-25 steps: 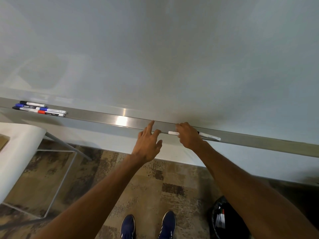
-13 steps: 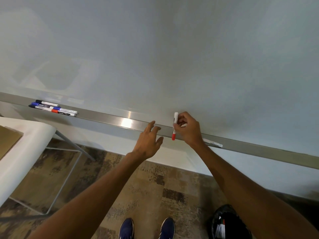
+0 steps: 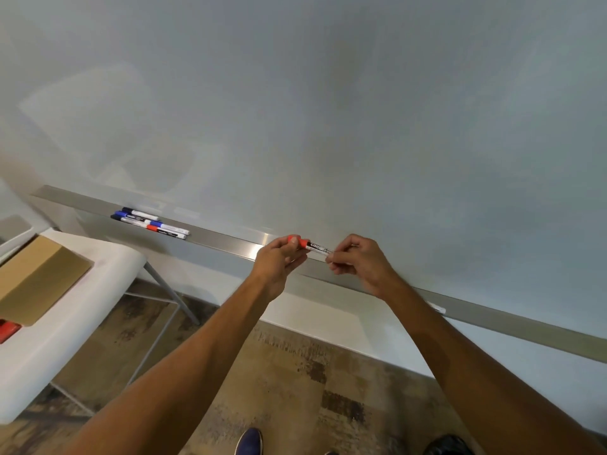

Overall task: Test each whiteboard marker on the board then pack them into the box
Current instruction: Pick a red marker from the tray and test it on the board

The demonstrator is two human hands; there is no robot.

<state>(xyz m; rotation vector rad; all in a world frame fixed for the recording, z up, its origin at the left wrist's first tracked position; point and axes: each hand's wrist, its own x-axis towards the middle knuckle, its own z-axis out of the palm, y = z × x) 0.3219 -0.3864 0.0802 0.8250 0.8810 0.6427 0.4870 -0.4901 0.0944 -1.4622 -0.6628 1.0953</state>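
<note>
I hold a red-capped whiteboard marker [image 3: 312,247] level in front of the metal tray [image 3: 230,243] of the whiteboard [image 3: 328,110]. My left hand [image 3: 279,262] grips its red cap end; my right hand [image 3: 356,261] pinches the white barrel end. Several more markers [image 3: 151,223], with black, blue and red caps, lie together on the tray's left part. One white marker [image 3: 438,308] lies on the tray behind my right forearm, mostly hidden. A cardboard box [image 3: 36,277] sits on the white table [image 3: 85,310] at the left.
A red object [image 3: 7,330] lies on the table beside the box, cut by the frame edge. The table's metal legs [image 3: 170,297] stand between it and the wall. Patterned carpet and my shoes [image 3: 249,441] are below.
My right hand lifted the red-capped marker off the tray and turned it level. My left hand came up from the tray edge and took hold of the cap end. The view shifted left.
</note>
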